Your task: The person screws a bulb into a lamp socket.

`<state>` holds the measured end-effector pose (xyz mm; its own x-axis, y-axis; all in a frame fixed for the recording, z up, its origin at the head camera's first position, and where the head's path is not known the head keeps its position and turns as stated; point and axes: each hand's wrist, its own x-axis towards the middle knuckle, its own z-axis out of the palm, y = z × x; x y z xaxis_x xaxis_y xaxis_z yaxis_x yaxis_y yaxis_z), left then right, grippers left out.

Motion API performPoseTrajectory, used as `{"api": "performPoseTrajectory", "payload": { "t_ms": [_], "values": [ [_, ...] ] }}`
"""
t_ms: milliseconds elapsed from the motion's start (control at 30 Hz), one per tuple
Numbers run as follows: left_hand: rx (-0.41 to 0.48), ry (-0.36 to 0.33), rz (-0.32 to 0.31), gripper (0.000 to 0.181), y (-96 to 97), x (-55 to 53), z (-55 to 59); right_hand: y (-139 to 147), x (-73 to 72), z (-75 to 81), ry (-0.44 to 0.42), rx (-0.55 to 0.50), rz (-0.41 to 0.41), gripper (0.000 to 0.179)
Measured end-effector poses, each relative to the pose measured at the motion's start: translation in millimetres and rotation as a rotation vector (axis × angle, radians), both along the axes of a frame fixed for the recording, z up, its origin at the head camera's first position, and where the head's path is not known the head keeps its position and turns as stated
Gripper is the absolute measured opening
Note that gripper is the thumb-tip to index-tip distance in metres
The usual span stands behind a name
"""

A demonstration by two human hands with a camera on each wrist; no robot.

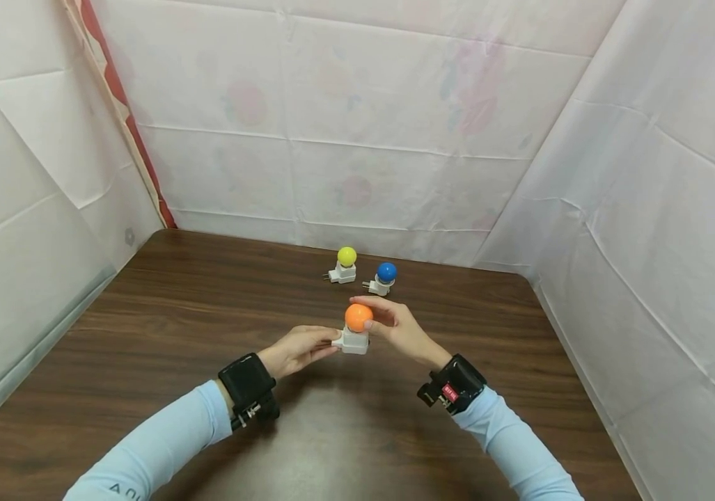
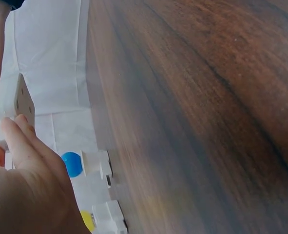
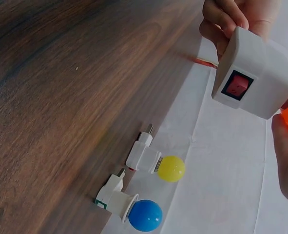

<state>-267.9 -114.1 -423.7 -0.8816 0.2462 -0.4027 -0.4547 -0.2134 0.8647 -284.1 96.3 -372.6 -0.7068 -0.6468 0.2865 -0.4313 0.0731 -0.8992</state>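
Note:
An orange light bulb [image 1: 358, 317] sits upright in a white plug-in socket [image 1: 354, 342] held above the table. My left hand [image 1: 302, 348] pinches the socket's plug end from the left. My right hand [image 1: 402, 330] holds the orange bulb between thumb and fingers from the right. In the right wrist view, a red rocker switch [image 3: 238, 86] shows on the socket's side; the bulb is cut off at the frame edge. Behind the hands stand a yellow bulb [image 1: 347, 256] and a blue bulb [image 1: 386, 272], each in its own white socket.
Dark wood-grain table [image 1: 219, 299] lies under everything. White patterned sheeting [image 1: 357, 139] hangs behind it and along both sides. Black camera straps [image 1: 248, 387] sit on both wrists, over light blue sleeves. The yellow and blue bulbs' plug prongs point left.

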Motion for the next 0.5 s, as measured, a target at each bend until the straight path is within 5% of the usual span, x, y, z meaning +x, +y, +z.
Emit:
{"api": "performPoseTrajectory", "payload": {
  "t_ms": [300,500],
  "values": [
    [-0.036,0.011,0.046,0.038,2.7,2.9,-5.0,-5,2.4,-1.5,0.027,0.083,-0.113,0.043],
    [-0.023,0.004,0.067,0.038,4.8,3.5,-5.7,-9,16.6,12.8,0.074,0.117,-0.239,0.040]
  ]
}}
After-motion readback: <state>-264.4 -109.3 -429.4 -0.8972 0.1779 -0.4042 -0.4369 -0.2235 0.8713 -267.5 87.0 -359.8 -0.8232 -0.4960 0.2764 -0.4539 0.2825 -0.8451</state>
